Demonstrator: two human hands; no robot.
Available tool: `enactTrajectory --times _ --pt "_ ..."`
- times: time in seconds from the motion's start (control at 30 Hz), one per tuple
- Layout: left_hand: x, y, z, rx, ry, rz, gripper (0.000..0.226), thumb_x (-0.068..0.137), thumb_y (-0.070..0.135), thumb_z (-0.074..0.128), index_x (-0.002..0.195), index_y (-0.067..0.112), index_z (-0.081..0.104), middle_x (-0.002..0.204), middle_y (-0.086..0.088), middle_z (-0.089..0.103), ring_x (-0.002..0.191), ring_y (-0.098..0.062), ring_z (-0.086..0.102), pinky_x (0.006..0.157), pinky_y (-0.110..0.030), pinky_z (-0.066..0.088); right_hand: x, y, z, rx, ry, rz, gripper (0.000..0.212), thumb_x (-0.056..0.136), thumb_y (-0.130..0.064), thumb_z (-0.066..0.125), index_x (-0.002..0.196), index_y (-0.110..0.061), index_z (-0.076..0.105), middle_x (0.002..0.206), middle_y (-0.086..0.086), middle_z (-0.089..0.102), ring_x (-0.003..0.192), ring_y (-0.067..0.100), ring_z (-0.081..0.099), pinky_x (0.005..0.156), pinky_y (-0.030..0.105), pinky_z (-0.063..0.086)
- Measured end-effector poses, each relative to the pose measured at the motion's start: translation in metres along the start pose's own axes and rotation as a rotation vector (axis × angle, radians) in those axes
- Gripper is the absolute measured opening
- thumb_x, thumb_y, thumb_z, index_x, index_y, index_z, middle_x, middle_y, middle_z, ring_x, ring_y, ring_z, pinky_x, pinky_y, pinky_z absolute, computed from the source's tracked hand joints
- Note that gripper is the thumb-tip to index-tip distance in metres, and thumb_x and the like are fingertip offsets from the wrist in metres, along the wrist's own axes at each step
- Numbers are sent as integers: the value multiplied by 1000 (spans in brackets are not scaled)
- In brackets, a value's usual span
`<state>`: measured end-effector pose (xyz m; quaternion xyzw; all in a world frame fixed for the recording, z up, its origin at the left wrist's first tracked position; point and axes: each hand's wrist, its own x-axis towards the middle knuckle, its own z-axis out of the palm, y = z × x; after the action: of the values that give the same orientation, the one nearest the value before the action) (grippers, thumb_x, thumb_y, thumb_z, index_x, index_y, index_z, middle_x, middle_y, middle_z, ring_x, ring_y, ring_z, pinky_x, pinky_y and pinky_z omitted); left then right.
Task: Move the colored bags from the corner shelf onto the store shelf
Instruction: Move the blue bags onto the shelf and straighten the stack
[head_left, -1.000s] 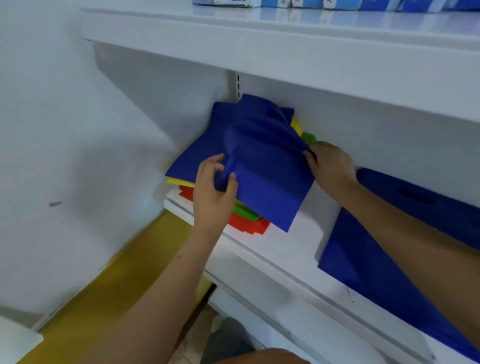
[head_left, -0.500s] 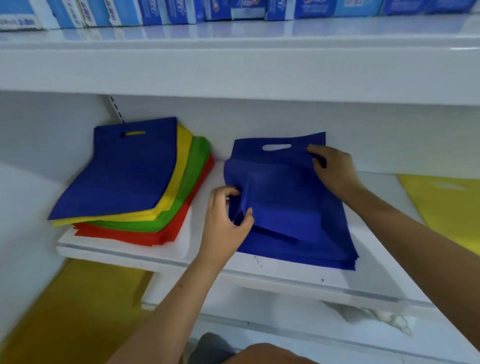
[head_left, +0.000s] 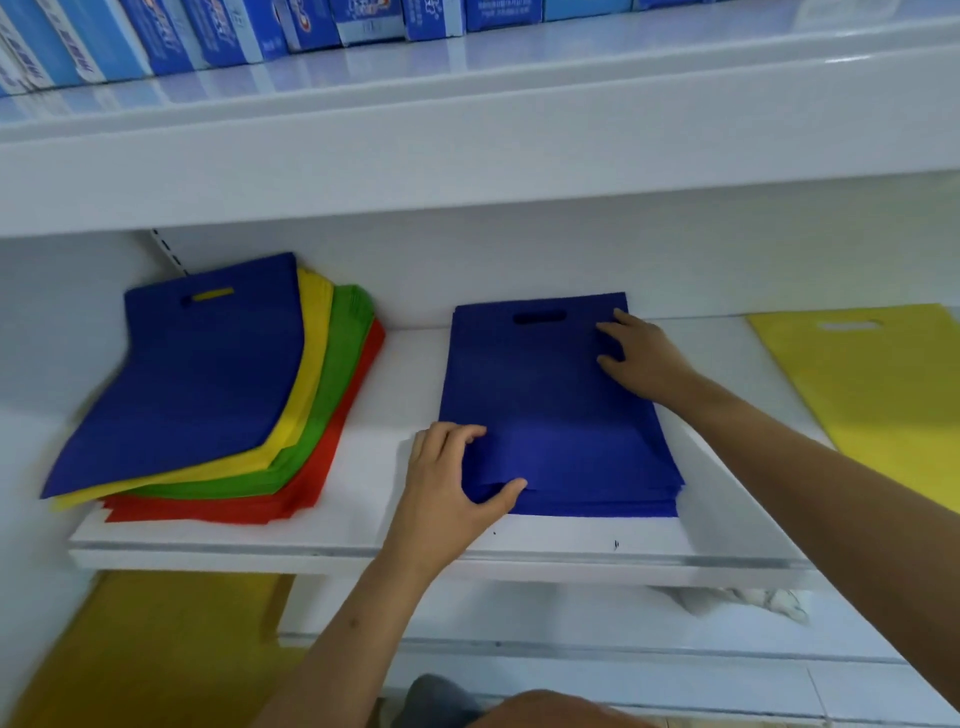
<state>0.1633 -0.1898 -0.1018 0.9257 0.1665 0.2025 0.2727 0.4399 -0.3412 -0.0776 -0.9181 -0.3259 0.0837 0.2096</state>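
While both hands rested on a stack of blue bags (head_left: 550, 415) at the middle of the white store shelf (head_left: 363, 540), the left hand (head_left: 452, 488) pinched the near-left corner in its grip, and the right hand (head_left: 641, 358) pressed flat, fingers spread, near the handle slot. Left of it lay a fanned pile of colored bags (head_left: 218, 395): blue, yellow, green, red. A yellow bag (head_left: 878, 384) lay far right.
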Motion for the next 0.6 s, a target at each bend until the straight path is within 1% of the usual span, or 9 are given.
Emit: enactTrajectory --times 0.1,0.13,0.2,0.23,0.33,0.4,0.47,0.53,0.6 --pt "-1 -3 0 121 -25 7 60 75 75 55 120 35 50 129 16 37 123 -7 31 105 -26 33 0 -7 3 5 -41 78 63 95 -30 54 151 -13 30 161 10 14 143 27 28 112 35 32" --pt "-2 -4 0 115 -54 -12 62 74 77 55 121 36 49 136 15 34 129 -9 27 107 -28 32 1 -10 4 4 -45 86 60 94 -29 55 148 -12 34 158 13 20 140 27 33 107 35 36" --pt "-2 -5 -1 63 -132 -58 68 70 76 62 123 38 45 150 12 21 139 -11 17 109 -30 31 4 -15 5 8 -49 105 50 92 -28 56 138 -11 45 144 15 38 120 28 50 91 33 44" --pt "-2 -5 -2 43 -158 -73 70 69 75 67 124 39 43 154 11 16 141 -11 14 109 -30 32 4 -18 5 6 -63 119 47 91 -29 56 134 -11 47 138 15 41 111 28 53 85 32 44" --pt "5 -4 -5 36 -188 -109 72 67 69 75 122 36 43 157 9 13 142 -12 15 109 -32 37 10 -27 1 -67 -163 162 56 94 -37 53 141 -11 39 149 18 29 116 31 52 90 35 44" --pt "8 -2 -7 39 -205 -126 73 66 66 78 122 34 43 157 8 15 142 -13 16 109 -31 37 13 -37 -2 -120 -243 213 67 95 -44 49 149 -11 27 156 20 14 126 34 46 97 36 42" --pt "10 -1 -10 48 -239 -136 81 65 67 78 129 34 40 158 8 11 143 -14 16 109 -31 37 16 -54 -2 -191 -289 280 74 96 -49 45 153 -12 16 160 20 -5 138 39 32 107 41 37" --pt "10 0 -19 64 -278 -119 96 66 73 73 143 35 29 159 12 4 145 -12 11 111 -31 34 19 -75 0 -280 -237 313 81 95 -55 44 155 -18 5 159 17 -15 144 45 14 115 53 23" --pt "10 0 -34 14 -232 -119 100 71 77 62 152 34 23 161 14 4 146 -7 11 112 -28 31 21 -100 4 -323 -124 221 82 95 -55 44 155 -18 1 160 16 -16 146 43 -2 117 57 8"
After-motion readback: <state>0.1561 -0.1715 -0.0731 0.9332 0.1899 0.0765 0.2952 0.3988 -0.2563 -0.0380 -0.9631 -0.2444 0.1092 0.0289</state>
